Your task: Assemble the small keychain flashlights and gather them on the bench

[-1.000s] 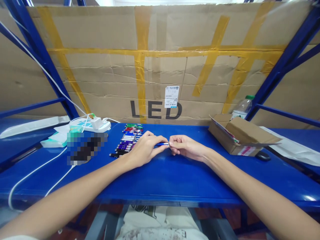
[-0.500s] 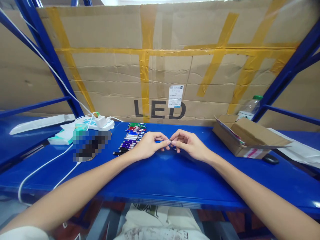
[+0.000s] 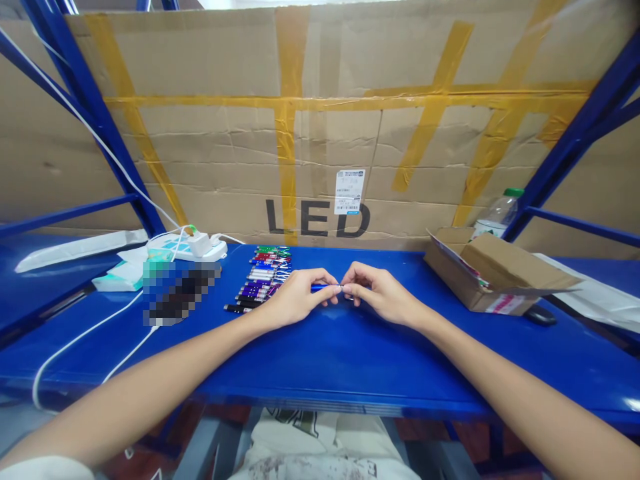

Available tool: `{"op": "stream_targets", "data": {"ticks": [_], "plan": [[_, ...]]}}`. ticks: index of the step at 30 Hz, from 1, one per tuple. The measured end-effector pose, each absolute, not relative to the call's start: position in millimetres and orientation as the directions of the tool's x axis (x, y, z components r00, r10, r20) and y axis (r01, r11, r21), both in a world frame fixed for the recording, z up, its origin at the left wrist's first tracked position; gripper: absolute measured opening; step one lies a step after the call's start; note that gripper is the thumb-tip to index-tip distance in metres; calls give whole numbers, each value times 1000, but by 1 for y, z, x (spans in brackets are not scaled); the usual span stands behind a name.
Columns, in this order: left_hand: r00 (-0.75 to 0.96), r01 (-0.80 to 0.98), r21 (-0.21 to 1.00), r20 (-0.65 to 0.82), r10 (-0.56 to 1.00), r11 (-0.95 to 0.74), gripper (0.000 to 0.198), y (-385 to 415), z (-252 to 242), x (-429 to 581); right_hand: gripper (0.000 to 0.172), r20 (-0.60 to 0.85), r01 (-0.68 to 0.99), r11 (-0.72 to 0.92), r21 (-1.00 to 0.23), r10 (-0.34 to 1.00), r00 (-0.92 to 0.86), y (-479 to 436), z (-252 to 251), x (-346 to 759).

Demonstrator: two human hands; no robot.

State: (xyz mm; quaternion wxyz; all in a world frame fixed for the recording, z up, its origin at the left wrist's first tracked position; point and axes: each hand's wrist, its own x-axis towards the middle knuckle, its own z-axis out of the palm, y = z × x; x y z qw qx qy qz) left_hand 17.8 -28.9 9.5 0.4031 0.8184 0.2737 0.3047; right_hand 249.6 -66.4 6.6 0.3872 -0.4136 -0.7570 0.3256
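Note:
In front of me, above the blue tabletop, my left hand (image 3: 303, 293) is closed in a pinch around a slim blue pen-shaped tube (image 3: 318, 288). Its right tip meets the fingers of my right hand (image 3: 375, 288), which pinch together at that end. A small dark, shiny part hangs below the right fingertips; its details are too small to tell. Left of my left hand lies a row of similar pen-shaped tubes (image 3: 261, 275) in green, red, blue, silver, purple and black. Loops or clasps show at their right ends, and my left hand covers part of the lower ones.
An open cardboard box (image 3: 475, 297) stands on the right, with a black mouse (image 3: 541, 315) and a bottle (image 3: 500, 213) near it. A power strip (image 3: 215, 251), tissue pack (image 3: 117, 277) and white cables lie left. A large carton (image 3: 225, 153) backs the table (image 3: 320, 373).
The view has shifted slightly. Both hands keep their pinch on the blue tube, with only small finger movement where they meet.

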Motion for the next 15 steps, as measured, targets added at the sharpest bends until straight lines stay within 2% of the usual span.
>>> {"op": "stream_targets", "data": {"ticks": [5, 12, 15], "plan": [[671, 258, 740, 325, 666, -621, 22, -30, 12, 16, 23, 300, 389, 435, -812, 883, -360, -67, 5, 250], [666, 443, 475, 393, 634, -760, 19, -28, 10, 13, 23, 279, 373, 413, -831, 889, -364, -68, 5, 247], [672, 469, 419, 401, 622, -778, 20, -26, 6, 11, 29, 254, 351, 384, -854, 896, -363, -69, 6, 246]]}}
